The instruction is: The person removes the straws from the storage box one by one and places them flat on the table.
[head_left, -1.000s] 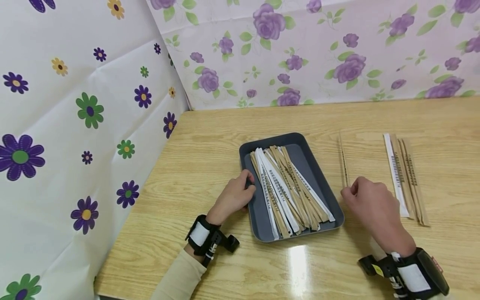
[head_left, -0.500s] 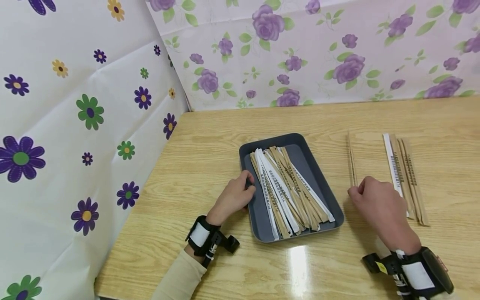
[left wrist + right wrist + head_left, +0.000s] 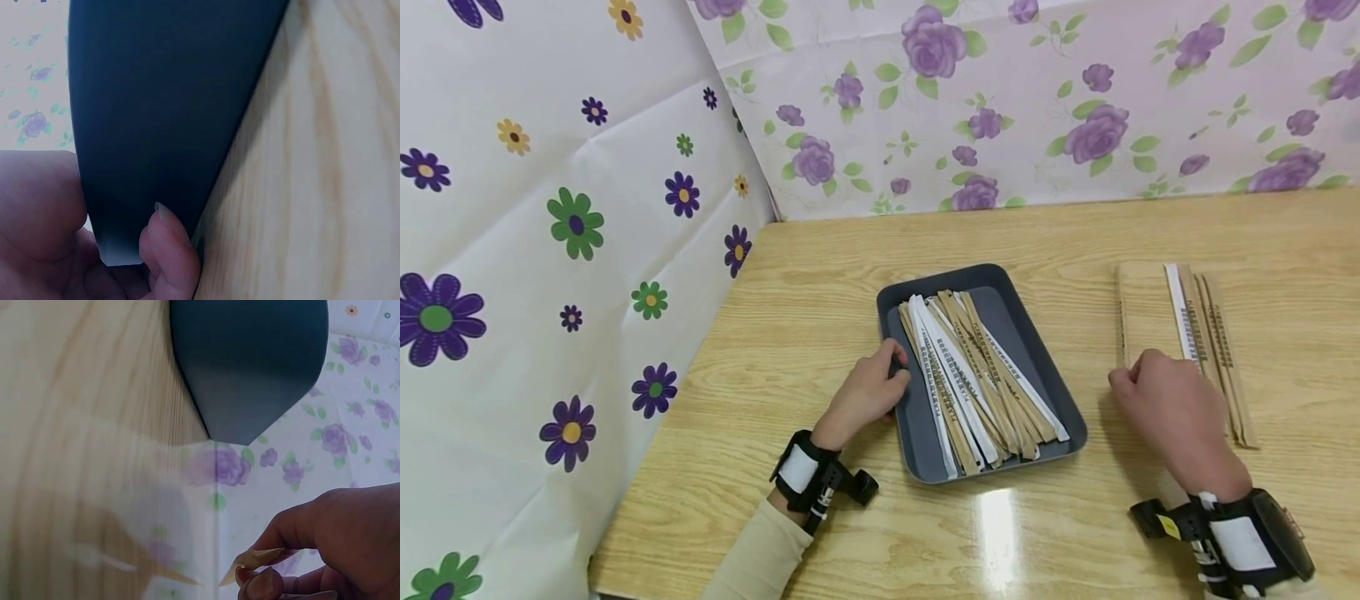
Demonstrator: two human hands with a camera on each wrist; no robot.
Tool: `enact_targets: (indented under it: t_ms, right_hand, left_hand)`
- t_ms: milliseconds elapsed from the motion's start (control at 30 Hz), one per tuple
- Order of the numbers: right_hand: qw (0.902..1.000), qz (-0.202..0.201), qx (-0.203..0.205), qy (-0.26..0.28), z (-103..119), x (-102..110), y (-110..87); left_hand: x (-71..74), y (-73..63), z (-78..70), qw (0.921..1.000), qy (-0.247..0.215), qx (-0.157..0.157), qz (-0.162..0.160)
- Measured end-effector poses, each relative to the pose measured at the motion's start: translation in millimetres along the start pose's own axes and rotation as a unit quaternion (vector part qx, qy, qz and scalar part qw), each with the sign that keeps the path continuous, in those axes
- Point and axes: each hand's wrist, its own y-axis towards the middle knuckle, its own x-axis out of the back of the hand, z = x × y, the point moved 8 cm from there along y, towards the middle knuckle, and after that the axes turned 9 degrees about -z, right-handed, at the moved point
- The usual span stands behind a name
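Note:
A dark grey tray [image 3: 1004, 312] stands on the table, holding a pile of white and brown paper-wrapped straws [image 3: 958, 383]. My left hand [image 3: 865, 387] grips the tray's left rim, with thumb and fingers curled around its wall [image 3: 156, 112]. To the right of the tray, my right hand [image 3: 1180, 417] pinches the near end of a brown paper-wrapped straw [image 3: 1123, 321] between thumb and fingers. That straw points away from me, and the left wrist view does not include it. Its end [image 3: 259, 557] pokes out between the fingertips in the right wrist view.
Right of my right hand, a white wrapped straw [image 3: 1180, 312] and several brown wrapped straws [image 3: 1223, 350] lie side by side, partly hidden by the hand. A floral sheet [image 3: 1037, 100] borders the table's back, another flowered sheet [image 3: 625, 208] its left side.
My right hand has moved right with the brown straw, away from the tray and closer to the row of straws. My left hand has stayed on the tray's rim.

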Motion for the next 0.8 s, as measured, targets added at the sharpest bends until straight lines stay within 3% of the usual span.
enact_targets:
  t_ms: [800]
  right_hand:
    - [0.9929, 0.095, -0.058, -0.040, -37.8, -0.2, 2.6]
  left_hand:
    - [0.4, -0.6, -0.5, 1.0000, -0.002, -0.001, -0.002]
